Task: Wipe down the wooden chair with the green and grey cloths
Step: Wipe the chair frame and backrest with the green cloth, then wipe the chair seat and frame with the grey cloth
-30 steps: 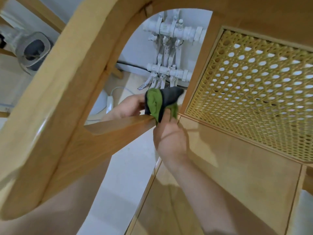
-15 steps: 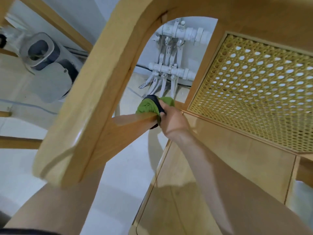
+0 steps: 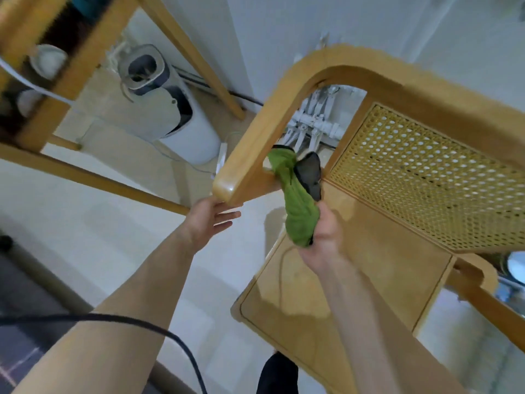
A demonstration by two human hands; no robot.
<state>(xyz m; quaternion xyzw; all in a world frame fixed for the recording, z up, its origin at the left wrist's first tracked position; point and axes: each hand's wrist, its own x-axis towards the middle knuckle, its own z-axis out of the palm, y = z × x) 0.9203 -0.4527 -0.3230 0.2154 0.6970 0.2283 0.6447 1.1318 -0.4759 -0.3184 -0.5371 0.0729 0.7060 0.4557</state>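
The wooden chair (image 3: 355, 280) fills the right half, with a flat seat, a cane-mesh back (image 3: 420, 177) and a curved left armrest (image 3: 264, 120). My right hand (image 3: 324, 237) is shut on the green cloth (image 3: 298, 206), which is bunched with the grey cloth (image 3: 309, 172). Both cloths stretch up from my fist to the inside of the armrest, above the seat's left edge. My left hand (image 3: 210, 217) is open, fingers spread, just under the rounded front end of the armrest; I cannot tell whether it touches the wood.
A white appliance with a dark opening (image 3: 167, 109) stands on the pale floor to the left. Wooden table legs (image 3: 193, 55) cross the upper left. White pipes (image 3: 312, 126) run along the wall behind the armrest. A black cable (image 3: 159, 334) crosses my left forearm.
My view has pulled back and up from the chair. My right hand has drawn back toward me with the cloths. My left hand came out from behind the armrest to its front end.
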